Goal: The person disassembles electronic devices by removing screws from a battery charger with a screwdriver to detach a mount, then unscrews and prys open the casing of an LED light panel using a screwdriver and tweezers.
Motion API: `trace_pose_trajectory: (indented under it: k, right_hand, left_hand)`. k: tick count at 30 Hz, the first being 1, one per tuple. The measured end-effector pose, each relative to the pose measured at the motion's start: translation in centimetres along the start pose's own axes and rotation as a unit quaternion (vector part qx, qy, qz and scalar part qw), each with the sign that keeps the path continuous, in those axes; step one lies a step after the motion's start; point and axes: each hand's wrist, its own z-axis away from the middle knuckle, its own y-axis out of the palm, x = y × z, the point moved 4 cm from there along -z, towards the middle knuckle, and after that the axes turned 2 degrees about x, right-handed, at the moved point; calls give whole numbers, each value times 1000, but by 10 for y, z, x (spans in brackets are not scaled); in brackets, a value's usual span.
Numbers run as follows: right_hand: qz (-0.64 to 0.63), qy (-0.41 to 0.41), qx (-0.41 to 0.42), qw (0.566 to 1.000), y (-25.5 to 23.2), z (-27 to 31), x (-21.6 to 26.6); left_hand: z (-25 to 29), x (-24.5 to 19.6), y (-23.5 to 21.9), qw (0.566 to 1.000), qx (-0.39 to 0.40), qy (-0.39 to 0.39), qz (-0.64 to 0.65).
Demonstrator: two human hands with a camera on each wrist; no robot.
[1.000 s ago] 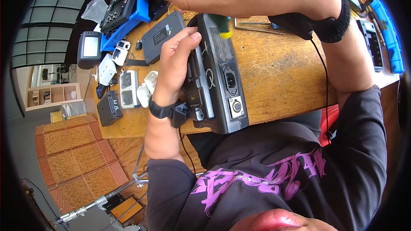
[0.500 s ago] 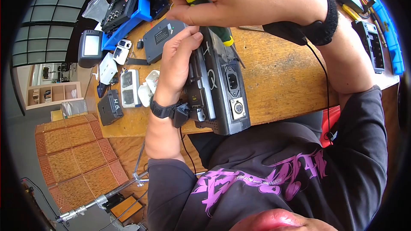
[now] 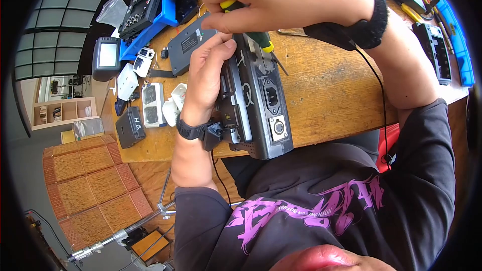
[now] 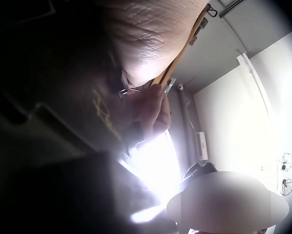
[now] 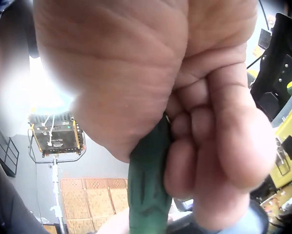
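In the head view a black device (image 3: 253,98), marked with white letters, stands on its side at the table's front edge, its power inlet (image 3: 272,95) and round socket (image 3: 278,126) facing up. My left hand (image 3: 207,73) grips its left side near the far end; dark casing fills much of the left wrist view beside that hand's palm (image 4: 151,39). Above the device, my right hand (image 3: 251,7) curls round a green and yellow tool handle (image 3: 260,40). From its yellow end a thin shaft (image 3: 281,65) slants over the device's right edge. The right wrist view shows the green handle (image 5: 148,190) against the palm.
Left of the device lie a flat grey box (image 3: 188,45), white cases (image 3: 152,104), a small black box (image 3: 130,127) and a monitor (image 3: 106,56). A blue tray (image 3: 164,5) stands farther back. Right are a black case (image 3: 433,52) and a blue rack (image 3: 452,30).
My right hand has moved down and slightly right, and the tool has tilted so that its shaft shows. The device has shifted slightly right; my left hand keeps its grip.
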Motion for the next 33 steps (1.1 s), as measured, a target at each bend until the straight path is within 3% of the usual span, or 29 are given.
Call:
trace_pose_trajectory:
  k: [2, 4, 5, 7, 11, 14, 16, 19, 21, 23, 25, 30, 33]
  right_hand:
    - [10, -3, -24, 1000, 0, 3, 2]
    - [24, -85, -71, 994, 3, 5, 1]
    - [24, -85, -72, 994, 0, 5, 1]
    - [-29, -1, 29, 999, -1, 2, -1]
    - [2, -16, 48, 999, 3, 0, -2]
    - [-29, -30, 22, 999, 2, 4, -3]
    - [17, -96, -47, 994, 5, 6, -3]
    - [18, -105, -78, 991, 5, 6, -1]
    - [6, -68, -48, 996, -2, 3, 5]
    - [-7, -33, -16, 999, 3, 0, -2]
    - [16, -144, -105, 984, 12, -6, -10]
    - [-62, -119, -57, 989, 0, 0, -2]
    - [-70, -113, -61, 989, 8, -3, -10]
  left_hand:
    - [0, 0, 0, 1000, -14, -1, -4]
    - [-1, 3, -7, 1000, 0, -8, -8]
    - [-1, 4, -8, 1000, 16, -15, -12]
    - [-1, 4, -6, 999, 16, -14, -31]
    - [-1, 1, 0, 999, 10, 10, -42]
    - [-1, 6, -9, 1000, 9, -18, 7]
    - [-1, 5, -7, 1000, 8, -13, 7]
    - [0, 3, -6, 1000, 11, -13, -18]
    - [1, 1, -3, 999, 16, -18, -41]
    - [2, -2, 1, 1000, -16, -1, 12]
    - [3, -1, 1, 1000, -16, 1, 12]
    - [-1, 6, -7, 998, -28, 25, 57]
    - [0, 5, -8, 999, -34, 22, -22]
